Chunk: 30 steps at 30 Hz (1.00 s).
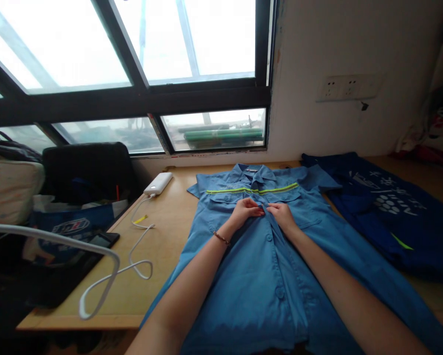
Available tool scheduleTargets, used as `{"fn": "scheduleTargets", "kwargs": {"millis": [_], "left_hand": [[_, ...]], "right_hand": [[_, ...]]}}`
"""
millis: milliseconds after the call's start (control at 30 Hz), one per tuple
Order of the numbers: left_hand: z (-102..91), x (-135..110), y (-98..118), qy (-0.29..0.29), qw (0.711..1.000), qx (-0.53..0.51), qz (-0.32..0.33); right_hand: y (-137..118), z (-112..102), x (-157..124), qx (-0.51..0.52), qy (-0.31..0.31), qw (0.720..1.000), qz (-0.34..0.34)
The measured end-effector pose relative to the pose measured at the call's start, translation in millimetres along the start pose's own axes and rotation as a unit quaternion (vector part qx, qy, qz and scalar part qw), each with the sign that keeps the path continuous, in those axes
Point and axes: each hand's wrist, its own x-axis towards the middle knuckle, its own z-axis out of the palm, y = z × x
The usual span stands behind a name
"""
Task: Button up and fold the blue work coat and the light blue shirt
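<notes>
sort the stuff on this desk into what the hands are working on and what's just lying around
In hand:
- light blue work shirt, laid flat
- left hand and right hand, each with a grip on its button placket

Lying about:
- dark blue garment
- white power bank and cable
- white hanger
- black phone

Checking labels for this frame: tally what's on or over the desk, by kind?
Garments: 2 (shirt, navy garment)
Power bank: 1
Cable: 1
Hanger: 1
Total: 5
The left hand and the right hand both pinch the shirt's front.
</notes>
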Motion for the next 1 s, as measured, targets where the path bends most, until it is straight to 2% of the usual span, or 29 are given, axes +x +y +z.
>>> {"fn": "scheduleTargets", "kwargs": {"millis": [200, 333, 433, 567, 800, 900, 1000], "left_hand": [[1.2, -2, 0, 0.014, 0.999, 0.03, 0.003], [6.7, -5, 5, 0.023, 0.999, 0.043, -0.003], [12.1, -7, 8, 0.038, 0.997, 0.07, -0.013], [14.7, -7, 7, 0.062, 0.994, 0.089, -0.002], [9.8, -3, 1, 0.072, 0.997, 0.031, -0.016], [8.8, -4, 0, 0.063, 0.998, 0.022, -0.021], [8.9, -4, -1, 0.072, 0.997, 0.022, -0.019]], "right_hand": [[-8, 1, -5, -0.087, 0.021, 0.996, -0.031], [-13, 0, -8, -0.184, -0.005, 0.976, -0.113], [-16, 2, -14, -0.276, -0.012, 0.948, -0.158], [-22, 12, -28, -0.395, -0.004, 0.902, -0.173], [-33, 35, -53, -0.52, 0.008, 0.828, -0.209], [-33, 39, -57, -0.531, 0.008, 0.819, -0.216], [-34, 36, -57, -0.508, 0.008, 0.838, -0.201]]}}
